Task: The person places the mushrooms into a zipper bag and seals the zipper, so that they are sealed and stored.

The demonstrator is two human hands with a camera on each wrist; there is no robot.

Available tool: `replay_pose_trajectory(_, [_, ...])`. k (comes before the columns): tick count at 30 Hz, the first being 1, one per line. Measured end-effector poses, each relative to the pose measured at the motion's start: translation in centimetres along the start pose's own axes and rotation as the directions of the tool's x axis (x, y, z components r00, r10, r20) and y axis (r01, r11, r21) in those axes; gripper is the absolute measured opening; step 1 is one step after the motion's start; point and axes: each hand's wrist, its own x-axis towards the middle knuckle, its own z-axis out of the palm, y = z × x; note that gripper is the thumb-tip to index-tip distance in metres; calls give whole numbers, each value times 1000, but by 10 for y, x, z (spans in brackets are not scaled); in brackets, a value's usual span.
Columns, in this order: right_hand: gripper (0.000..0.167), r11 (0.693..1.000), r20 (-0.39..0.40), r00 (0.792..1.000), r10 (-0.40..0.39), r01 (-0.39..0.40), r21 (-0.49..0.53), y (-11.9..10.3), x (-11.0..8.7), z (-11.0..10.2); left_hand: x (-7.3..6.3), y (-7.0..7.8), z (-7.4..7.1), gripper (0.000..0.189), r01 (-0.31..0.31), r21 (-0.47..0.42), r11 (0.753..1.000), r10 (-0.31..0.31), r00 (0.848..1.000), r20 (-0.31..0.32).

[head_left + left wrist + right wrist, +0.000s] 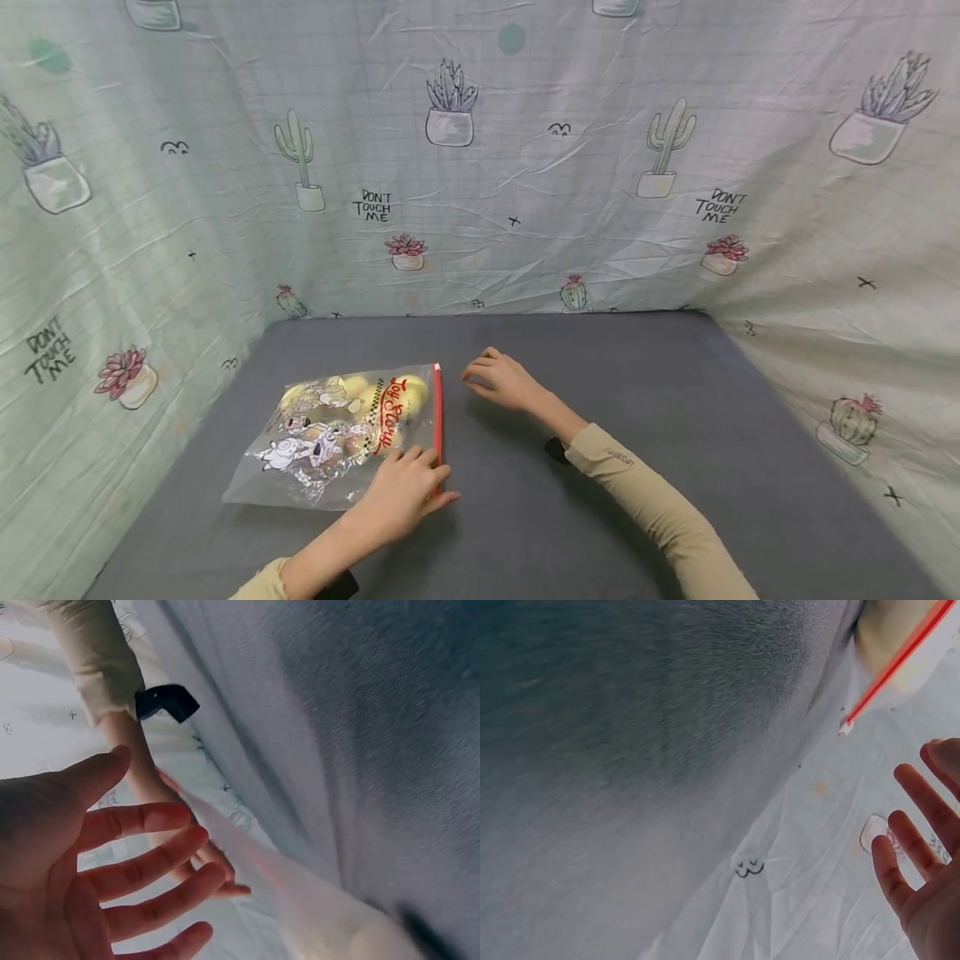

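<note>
A clear plastic zip bag (330, 475) with printed cartoon figures and red lettering lies on the left part of the table. Yellowish rounded things (412, 397) show through it, their kind hidden by the print. A red zip strip (438, 400) runs down its right edge, with a small white slider (845, 728) at the far end. My left hand (401, 492) is over the bag's near right corner; its fingers look spread in the left wrist view and grip nothing. My right hand (506, 383) hovers right of the strip's far end, fingers loosely bent and holding nothing.
The grey table (600, 358) stretches off to the right of the bag. A pale curtain (510, 175) printed with potted cacti hangs behind the table and along both sides. Each wrist wears a black strap piece (556, 451).
</note>
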Motion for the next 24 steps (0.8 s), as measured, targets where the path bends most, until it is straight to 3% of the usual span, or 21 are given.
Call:
replay_pose_trajectory(7, [19,999,-74,997,38,-38,1,7,-20,-10,16,-10,-6,19,18,-34,999,-17,999,29])
replay_pose_trajectory(14, [23,997,-167,984,61,-68,-33,18,-36,-18,44,-35,-15,15,50,-140,989,-52,999,-9])
replay_pose_trajectory(18, [30,990,-217,971,98,-117,-77,26,-44,-22,66,-55,-21,30,77,-209,975,-91,994,-59])
replay_pose_trajectory(24, [52,961,-188,960,208,-236,-143,40,-50,-29,98,-80,-27,59,120,-206,971,-143,984,-103])
